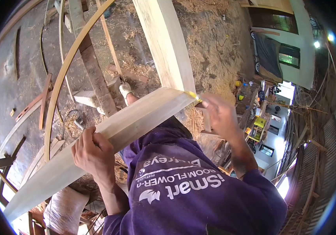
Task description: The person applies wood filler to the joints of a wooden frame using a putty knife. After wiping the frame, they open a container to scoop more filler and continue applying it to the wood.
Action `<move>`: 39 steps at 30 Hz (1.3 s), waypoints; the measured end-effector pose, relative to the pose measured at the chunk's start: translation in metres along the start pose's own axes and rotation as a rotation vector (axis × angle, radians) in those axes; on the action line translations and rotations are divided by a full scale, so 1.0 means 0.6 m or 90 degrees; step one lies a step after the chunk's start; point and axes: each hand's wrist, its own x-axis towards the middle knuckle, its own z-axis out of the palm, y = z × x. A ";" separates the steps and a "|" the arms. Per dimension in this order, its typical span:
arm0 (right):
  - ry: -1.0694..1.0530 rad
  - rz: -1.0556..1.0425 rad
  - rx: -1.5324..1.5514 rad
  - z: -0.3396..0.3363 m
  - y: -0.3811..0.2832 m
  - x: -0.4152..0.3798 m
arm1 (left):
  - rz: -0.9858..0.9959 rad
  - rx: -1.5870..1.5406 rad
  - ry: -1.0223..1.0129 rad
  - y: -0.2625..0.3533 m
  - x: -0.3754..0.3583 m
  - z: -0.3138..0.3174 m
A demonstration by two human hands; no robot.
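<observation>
My left hand [93,150] grips the lower edge of a long pale wooden plank [136,121] that runs from bottom left up to the centre. My right hand [220,113] holds a yellow pencil [192,94], its tip at the plank's upper right end. There the plank meets a thick pale beam [166,43] that comes down from the top of the view. My purple printed shirt [191,192] fills the lower middle.
A curved wooden strip [60,78] arcs across the left. Sawdust, offcuts and dark slats cover the ground [211,51] below. A foot in a white shoe [125,89] shows under the plank. A cluttered bench [254,117] and building stand at right.
</observation>
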 end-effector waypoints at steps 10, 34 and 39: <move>0.034 -0.009 -0.017 -0.001 0.015 0.021 | 0.018 0.002 -0.012 0.000 -0.002 -0.002; -0.304 -0.019 -0.027 -0.104 -0.079 0.154 | -0.063 -0.373 0.119 -0.054 -0.024 -0.053; -0.454 -0.096 -0.286 -0.030 -0.151 0.235 | -0.190 0.041 0.263 -0.251 -0.033 -0.189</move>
